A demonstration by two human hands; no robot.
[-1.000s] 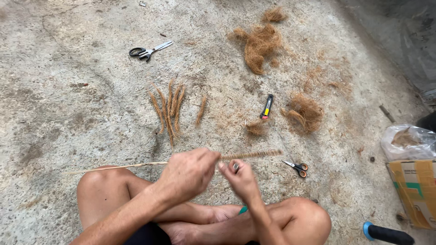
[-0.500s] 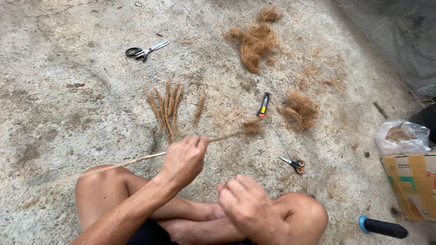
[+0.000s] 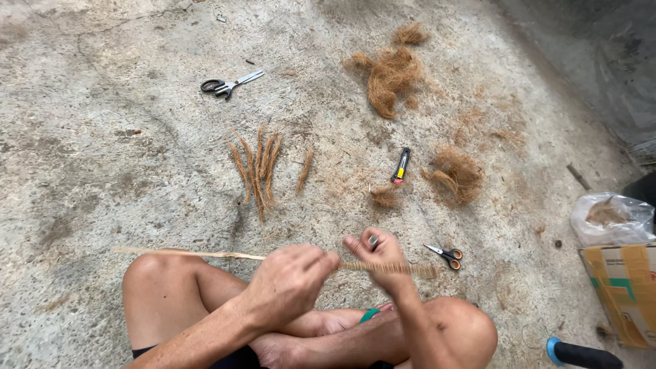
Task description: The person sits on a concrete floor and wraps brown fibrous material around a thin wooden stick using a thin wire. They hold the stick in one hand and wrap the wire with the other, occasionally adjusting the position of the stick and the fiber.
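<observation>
Fingers of the left hand [image 3: 290,281] pinch the thin stick [image 3: 205,255] mid-frame; the right hand [image 3: 378,254] grips its fibre-wrapped end [image 3: 396,269]. Firm tension should keep the windings tight.

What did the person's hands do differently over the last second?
Half a second ago the right hand had dropped to the knee, off the thin stick; now it is back up, pinching the fibre-wrapped end. The left hand kept its grip, and the stick swung back to level. Both scissors, the cutter and the fibre piles lie unchanged.
</observation>
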